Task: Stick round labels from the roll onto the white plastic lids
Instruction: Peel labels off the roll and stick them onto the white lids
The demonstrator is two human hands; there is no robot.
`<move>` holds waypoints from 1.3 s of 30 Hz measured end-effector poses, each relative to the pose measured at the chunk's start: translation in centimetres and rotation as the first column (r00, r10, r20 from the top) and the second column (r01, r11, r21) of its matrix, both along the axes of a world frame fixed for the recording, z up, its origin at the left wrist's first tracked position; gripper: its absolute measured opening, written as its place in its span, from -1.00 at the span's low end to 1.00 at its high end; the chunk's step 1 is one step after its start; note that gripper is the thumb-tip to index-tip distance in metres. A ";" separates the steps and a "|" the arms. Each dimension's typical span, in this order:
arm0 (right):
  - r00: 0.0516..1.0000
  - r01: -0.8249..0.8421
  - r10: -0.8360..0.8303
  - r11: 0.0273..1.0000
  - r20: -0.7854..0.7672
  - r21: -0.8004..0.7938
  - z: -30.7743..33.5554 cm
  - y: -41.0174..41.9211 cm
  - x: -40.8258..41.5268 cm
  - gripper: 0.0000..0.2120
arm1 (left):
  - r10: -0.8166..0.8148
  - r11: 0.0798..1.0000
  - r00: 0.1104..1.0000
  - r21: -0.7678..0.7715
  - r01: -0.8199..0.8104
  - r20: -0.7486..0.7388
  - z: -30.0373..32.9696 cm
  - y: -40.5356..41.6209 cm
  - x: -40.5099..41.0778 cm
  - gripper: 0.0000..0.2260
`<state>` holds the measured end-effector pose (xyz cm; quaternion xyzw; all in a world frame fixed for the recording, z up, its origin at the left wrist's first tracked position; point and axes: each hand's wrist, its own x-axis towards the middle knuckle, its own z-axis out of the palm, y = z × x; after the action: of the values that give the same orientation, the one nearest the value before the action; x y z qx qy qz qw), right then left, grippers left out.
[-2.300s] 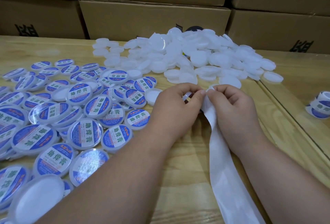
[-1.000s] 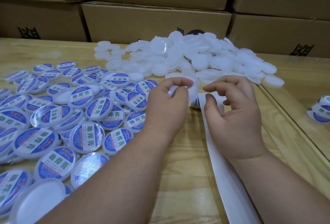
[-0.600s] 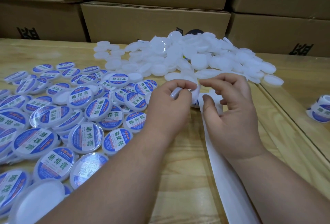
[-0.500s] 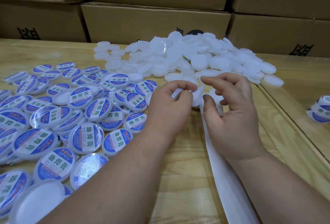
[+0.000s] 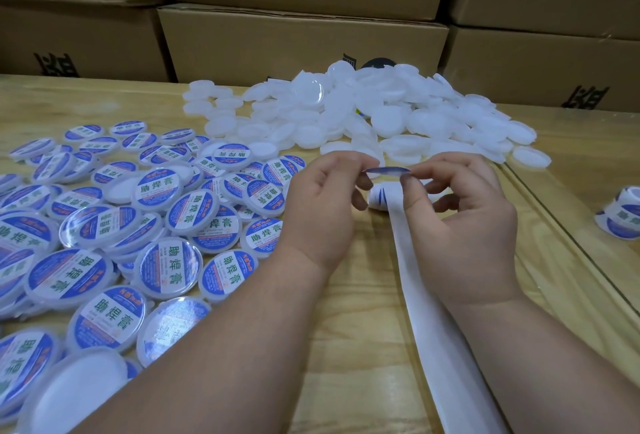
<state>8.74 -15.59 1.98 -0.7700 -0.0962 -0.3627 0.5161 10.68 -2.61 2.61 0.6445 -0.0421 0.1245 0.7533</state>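
Both hands, left hand (image 5: pixel 320 207) and right hand (image 5: pixel 465 215), are now pinching a freshly peeled label (image 5: pixel 386 170) flat above the roll (image 5: pixel 381 195), near the surface's (image 5: pixel 346 329) centre; the left's lid is gone, so sticking awaits another.

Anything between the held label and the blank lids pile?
Nothing visible. Both hands, left and right, pinch the label edge-on in the air; the blank lids lie just beyond on the table. The roll sits below, not between.
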 end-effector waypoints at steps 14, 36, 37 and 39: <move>0.988 -0.122 0.144 0.955 -0.063 0.269 0.3 0.0 0.0 -0.67 | -0.222 0.890 0.972 -0.424 0.169 -0.079 0.1 0.5 0.5 -0.75; 0.908 -0.265 0.356 0.897 -0.221 0.354 -0.2 0.3 0.4 -0.66 | -0.327 0.900 0.940 -0.334 0.279 -0.095 -0.2 0.3 0.6 -0.76; 0.904 -0.272 0.366 0.891 -0.222 0.362 -0.2 0.3 0.4 -0.66 | -0.327 0.902 0.940 -0.327 0.280 -0.097 -0.2 0.3 0.6 -0.74; 0.896 -0.284 0.382 0.884 -0.226 0.372 -0.2 0.3 0.4 -0.66 | -0.321 0.910 0.942 -0.306 0.279 -0.095 -0.3 0.2 0.6 -0.77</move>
<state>9.12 -15.28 1.80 -0.6894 -0.0891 -0.1606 0.7007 11.26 -2.42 2.33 0.5206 -0.0681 -0.0344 0.8504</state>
